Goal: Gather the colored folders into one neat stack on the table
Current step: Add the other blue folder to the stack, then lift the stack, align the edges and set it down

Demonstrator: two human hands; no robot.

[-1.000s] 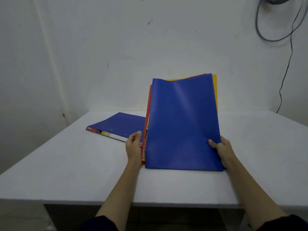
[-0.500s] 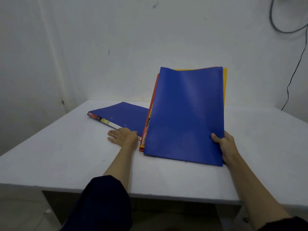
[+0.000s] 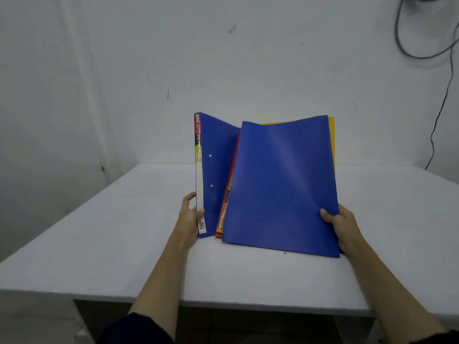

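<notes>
Folders stand on edge near the middle of the white table [image 3: 104,244], in two groups. The right hand [image 3: 344,227] grips the lower right edge of a bundle fronted by a blue folder [image 3: 280,187]; behind it only slivers show: a yellow folder [image 3: 331,142] along the top and right edge, and a red folder [image 3: 227,197] along the left edge. How many folders lie in that bundle cannot be told. At nine o'clock from the bundle, the left hand [image 3: 190,217] clasps the labelled spine of a second blue folder [image 3: 214,170], thumb in front and fingers mostly hidden behind; its right part is covered by the front folder, and the spine print is largely too small to read. A dark cable [image 3: 439,105] at one o'clock is cut off by the top edge. Half a second ago this second folder lay flat on the table at ten o'clock with the left hand resting on it; it is now raised upright beside the bundle.
</notes>
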